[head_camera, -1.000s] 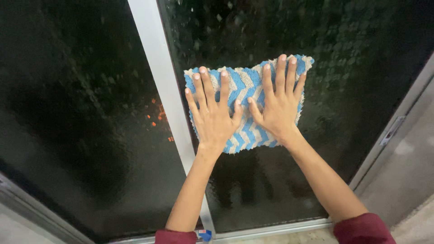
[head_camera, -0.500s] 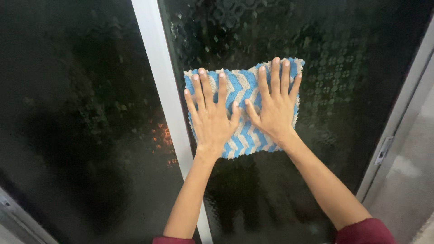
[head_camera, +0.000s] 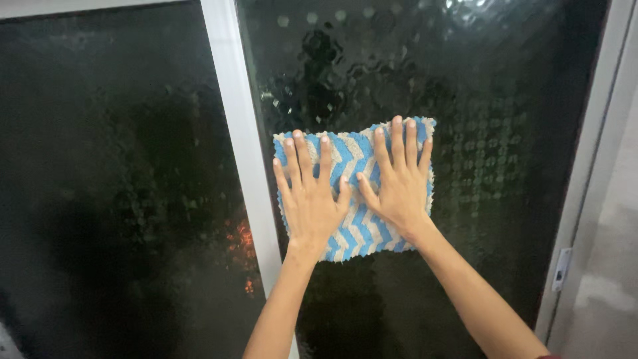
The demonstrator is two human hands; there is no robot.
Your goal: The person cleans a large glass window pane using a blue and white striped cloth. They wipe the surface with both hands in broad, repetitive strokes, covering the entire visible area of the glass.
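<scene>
Both bare hands lie flat against a fluffy blue-and-cream cloth with a zigzag pattern, pinning it to the dark textured glass pane of a sliding window. The left hand covers the cloth's left half, fingers spread and pointing up, its outer edge just beside the pale metal upright of the window frame. The right hand covers the right half, fingertips reaching the cloth's top edge, thumb angled toward the left thumb and nearly touching it. Neither hand has a grip closed on anything: the palms are open and press the cloth to the glass rather than clutching it. The cloth sits on the right-hand pane, near its left border and about mid-height in view. A second dark pane lies left of the upright, with faint orange glints showing through it low down.
</scene>
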